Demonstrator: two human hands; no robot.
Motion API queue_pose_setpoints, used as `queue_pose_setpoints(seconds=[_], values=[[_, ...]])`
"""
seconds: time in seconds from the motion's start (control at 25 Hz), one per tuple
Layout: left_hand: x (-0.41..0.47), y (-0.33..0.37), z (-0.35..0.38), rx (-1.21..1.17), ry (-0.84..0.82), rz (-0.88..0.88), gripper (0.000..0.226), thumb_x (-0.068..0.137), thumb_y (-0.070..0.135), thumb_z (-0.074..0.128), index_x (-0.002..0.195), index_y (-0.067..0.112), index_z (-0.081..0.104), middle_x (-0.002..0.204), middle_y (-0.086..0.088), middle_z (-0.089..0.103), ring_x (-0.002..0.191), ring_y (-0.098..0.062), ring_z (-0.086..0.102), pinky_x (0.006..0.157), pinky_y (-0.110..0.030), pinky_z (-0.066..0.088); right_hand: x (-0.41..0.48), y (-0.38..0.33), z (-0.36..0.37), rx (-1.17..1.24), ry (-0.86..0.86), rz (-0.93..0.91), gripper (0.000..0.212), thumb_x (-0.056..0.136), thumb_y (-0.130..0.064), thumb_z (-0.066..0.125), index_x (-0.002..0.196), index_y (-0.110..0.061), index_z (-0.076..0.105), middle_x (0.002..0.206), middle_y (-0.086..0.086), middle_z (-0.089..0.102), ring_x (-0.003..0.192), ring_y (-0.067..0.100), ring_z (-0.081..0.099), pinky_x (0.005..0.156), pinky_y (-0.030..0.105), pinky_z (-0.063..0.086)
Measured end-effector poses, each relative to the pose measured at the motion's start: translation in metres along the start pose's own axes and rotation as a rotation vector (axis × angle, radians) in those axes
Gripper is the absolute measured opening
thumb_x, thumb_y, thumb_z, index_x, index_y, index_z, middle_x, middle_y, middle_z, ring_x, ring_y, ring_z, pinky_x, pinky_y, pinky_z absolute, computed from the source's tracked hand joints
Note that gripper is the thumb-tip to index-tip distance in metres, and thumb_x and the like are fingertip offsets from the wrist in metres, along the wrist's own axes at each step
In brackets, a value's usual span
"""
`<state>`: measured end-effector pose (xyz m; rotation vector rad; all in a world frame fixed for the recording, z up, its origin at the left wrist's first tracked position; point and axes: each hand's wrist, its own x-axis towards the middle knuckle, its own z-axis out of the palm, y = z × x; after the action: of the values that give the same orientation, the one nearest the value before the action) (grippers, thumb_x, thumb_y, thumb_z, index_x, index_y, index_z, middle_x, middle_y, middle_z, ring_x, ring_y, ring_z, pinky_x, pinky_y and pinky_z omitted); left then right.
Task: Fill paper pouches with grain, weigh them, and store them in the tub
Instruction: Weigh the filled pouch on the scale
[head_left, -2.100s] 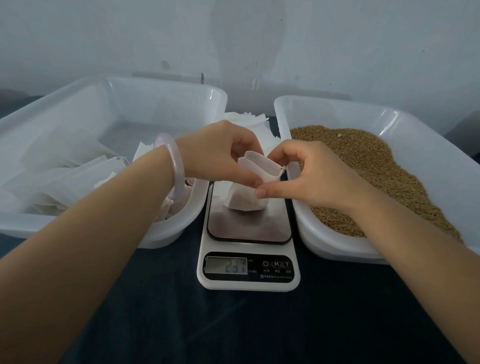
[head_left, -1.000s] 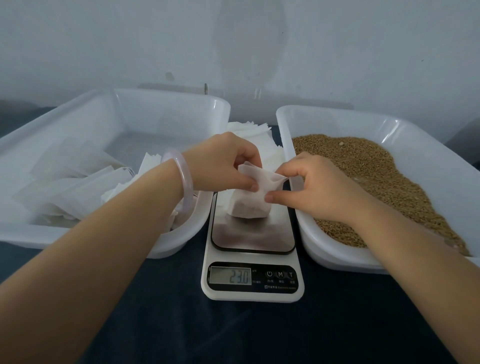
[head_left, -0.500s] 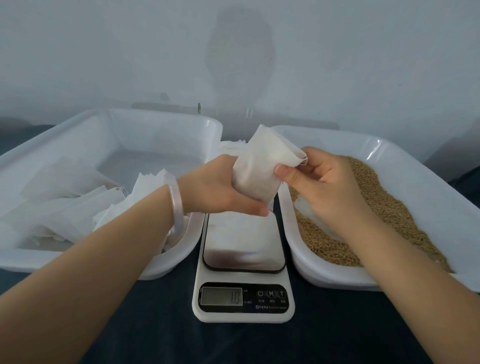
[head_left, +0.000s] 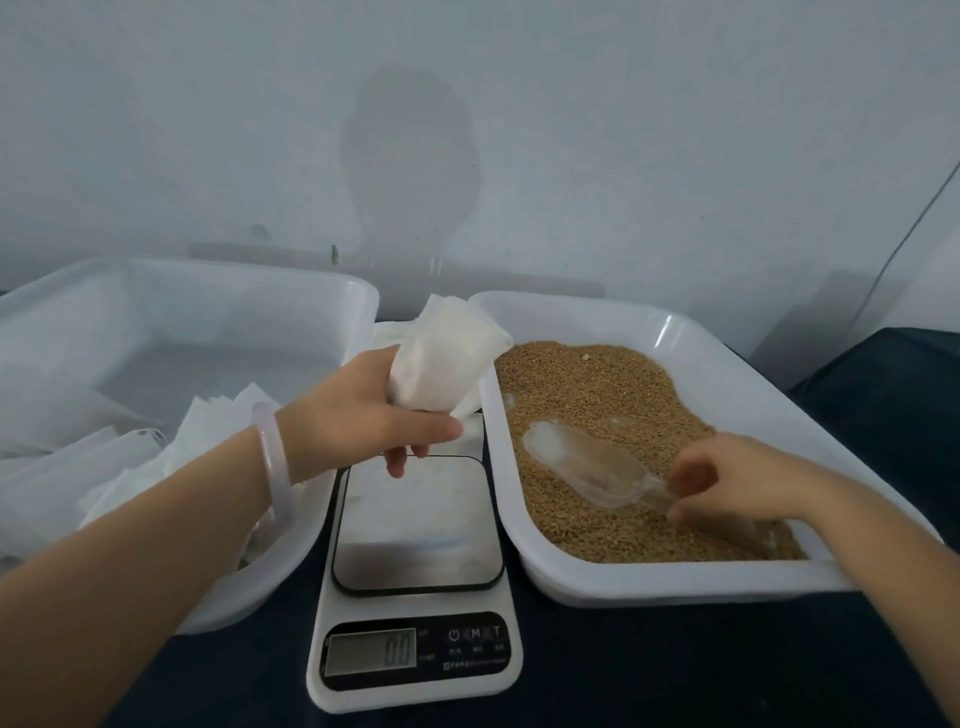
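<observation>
Pouch (head_left: 441, 358) now off scale (head_left: 415, 525), right hand (head_left: 727, 483) grips scoop (head_left: 582, 462)

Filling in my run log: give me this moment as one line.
left hand: holds pouch up, off scale | right hand: grips scoop lying in grain tub

We count one scale (head_left: 415, 525); two tubs, a left tub (head_left: 311, 322) and a right tub (head_left: 675, 582) flanking it; one scoop (head_left: 587, 467) to its right; one filled pouch (head_left: 441, 358) above it.
</observation>
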<state>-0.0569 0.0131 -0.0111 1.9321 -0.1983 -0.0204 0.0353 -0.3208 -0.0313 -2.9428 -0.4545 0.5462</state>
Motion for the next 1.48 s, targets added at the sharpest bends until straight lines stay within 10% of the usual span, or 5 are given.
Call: queue_pose_setpoints(seconds=[0.28, 0.72, 1.16, 1.48], values=[[0.004, -0.004, -0.001, -0.017, 0.119, -0.043, 0.031, 0.068, -0.006, 0.077, 0.094, -0.007, 0.059, 0.071, -0.008, 0.059, 0.062, -0.024, 0.058, 0.057, -0.032, 0.051, -0.003, -0.011, 0.002, -0.104, 0.270, -0.205, 0.015, 0.083, -0.031, 0.068, 0.092, -0.035, 0.056, 0.091, -0.017, 0.061, 0.082, -0.004, 0.059, 0.074, 0.018, 0.050], [0.006, -0.003, 0.006, -0.092, 0.168, -0.074, 0.033, 0.067, -0.013, 0.073, 0.093, 0.002, 0.061, 0.065, -0.010, 0.064, 0.063, -0.022, 0.064, 0.053, -0.024, 0.052, -0.001, 0.000, 0.002, -0.164, 0.469, -0.345, 0.028, 0.081, -0.039, 0.068, 0.107, -0.045, 0.060, 0.100, -0.034, 0.050, 0.101, -0.007, 0.041, 0.102, 0.020, 0.005], [0.013, 0.021, 0.030, 0.164, 0.190, -0.023, 0.029, 0.068, -0.003, 0.071, 0.079, 0.020, 0.058, 0.055, 0.007, 0.061, 0.042, -0.008, 0.057, 0.039, -0.018, 0.045, -0.034, 0.020, -0.025, 0.021, 0.489, -0.194, 0.027, 0.087, -0.031, 0.063, 0.108, -0.045, 0.054, 0.105, -0.025, 0.058, 0.109, 0.004, 0.050, 0.113, 0.035, 0.013], [0.034, 0.011, 0.079, 0.433, 0.307, 0.068, 0.031, 0.073, 0.014, 0.067, 0.093, 0.026, 0.047, 0.078, 0.010, 0.056, 0.067, -0.001, 0.051, 0.048, -0.014, 0.034, -0.082, 0.035, -0.083, 0.180, 0.641, -0.215, 0.027, 0.083, -0.035, 0.062, 0.110, -0.037, 0.066, 0.111, -0.021, 0.064, 0.109, 0.004, 0.056, 0.103, 0.038, 0.039]])
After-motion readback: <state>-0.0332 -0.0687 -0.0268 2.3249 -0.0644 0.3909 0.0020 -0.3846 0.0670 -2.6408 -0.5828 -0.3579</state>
